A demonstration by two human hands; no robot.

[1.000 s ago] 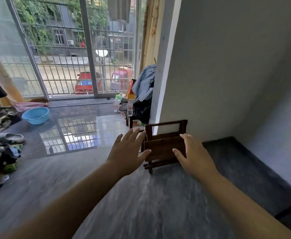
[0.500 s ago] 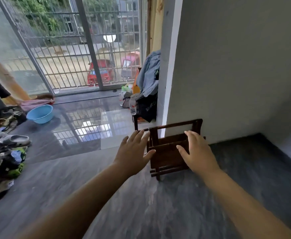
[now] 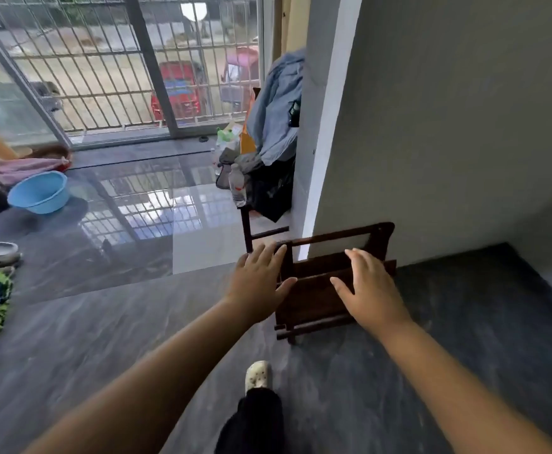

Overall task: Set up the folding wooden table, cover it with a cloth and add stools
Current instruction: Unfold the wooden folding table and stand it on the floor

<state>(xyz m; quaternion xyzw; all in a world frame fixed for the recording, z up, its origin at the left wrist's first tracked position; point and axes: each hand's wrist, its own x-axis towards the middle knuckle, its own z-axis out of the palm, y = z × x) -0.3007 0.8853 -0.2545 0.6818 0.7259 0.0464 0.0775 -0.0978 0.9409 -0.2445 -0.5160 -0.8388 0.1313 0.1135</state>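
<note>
A dark folded wooden frame leans against the grey wall at its corner, standing on the floor. My left hand is spread open in front of the frame's left post, fingers straight; whether it touches the wood I cannot tell. My right hand is open too, fingers straight, over the frame's middle and right part, hiding some of it. Neither hand grips anything.
A dark chair piled with clothes and a plastic bottle stands just behind the frame. A blue basin, shoes and clothes lie at the left. Barred glass doors close the far side. My foot shows below.
The camera and both hands have moved nearer the wooden frame and tilted down; my foot has come into view. Both hands stay open.
</note>
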